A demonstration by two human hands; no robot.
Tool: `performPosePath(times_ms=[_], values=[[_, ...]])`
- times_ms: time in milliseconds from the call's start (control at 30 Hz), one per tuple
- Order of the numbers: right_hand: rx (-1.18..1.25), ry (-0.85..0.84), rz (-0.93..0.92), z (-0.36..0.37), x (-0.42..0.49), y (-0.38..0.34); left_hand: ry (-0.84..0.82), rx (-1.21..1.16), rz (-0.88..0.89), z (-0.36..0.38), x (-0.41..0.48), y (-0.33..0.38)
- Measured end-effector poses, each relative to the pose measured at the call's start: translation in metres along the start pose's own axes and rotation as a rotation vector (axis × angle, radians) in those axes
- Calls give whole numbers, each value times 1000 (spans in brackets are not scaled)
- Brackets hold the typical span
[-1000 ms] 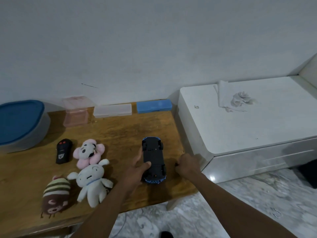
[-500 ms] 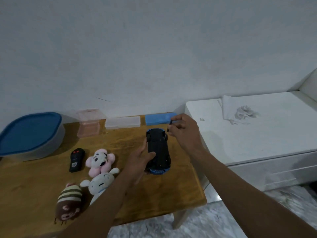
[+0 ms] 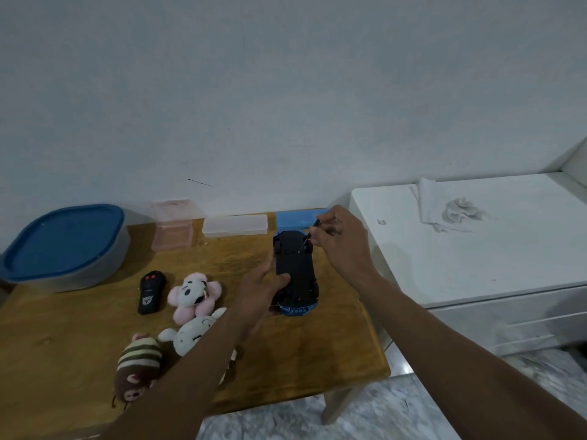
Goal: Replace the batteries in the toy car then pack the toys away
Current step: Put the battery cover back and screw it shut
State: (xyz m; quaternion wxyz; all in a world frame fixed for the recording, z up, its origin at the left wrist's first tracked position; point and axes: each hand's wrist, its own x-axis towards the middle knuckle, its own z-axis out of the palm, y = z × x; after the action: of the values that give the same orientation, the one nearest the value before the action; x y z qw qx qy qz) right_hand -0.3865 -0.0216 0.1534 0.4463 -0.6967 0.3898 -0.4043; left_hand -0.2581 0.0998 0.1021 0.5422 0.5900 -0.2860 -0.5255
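A blue toy car lies upside down on the wooden table, black underside up. My left hand grips its left side, thumb pressed on the underside. My right hand pinches a thin small screwdriver, its tip touching the underside near the car's far end. A black remote lies to the left. Beside it are a pink flower plush, a white plush partly under my left arm, and a striped brown plush.
A grey tub with a blue lid stands at the far left. Along the wall sit a pink box, a clear case and a blue case. A white cabinet with crumpled tissue adjoins the table's right edge.
My right hand rose from the table's front edge beside the car to the car's far end and brought the screwdriver tip onto the underside. My left hand kept its hold.
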Motion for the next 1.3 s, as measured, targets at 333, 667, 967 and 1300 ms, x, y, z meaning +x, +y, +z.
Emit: performPosePath(times_ms=[333, 667, 967, 1300], values=[[-46, -9, -15, 3, -1, 1, -5, 6, 27, -2, -3, 2], [-130, 24, -108, 4, -5, 4, 7, 14, 18, -1, -6, -1], [-254, 14, -279, 5, -9, -5, -7, 22, -2, 6, -12, 0], [-360, 57, -412, 4, -9, -6, 21, 38, 19, 10, -14, 0]])
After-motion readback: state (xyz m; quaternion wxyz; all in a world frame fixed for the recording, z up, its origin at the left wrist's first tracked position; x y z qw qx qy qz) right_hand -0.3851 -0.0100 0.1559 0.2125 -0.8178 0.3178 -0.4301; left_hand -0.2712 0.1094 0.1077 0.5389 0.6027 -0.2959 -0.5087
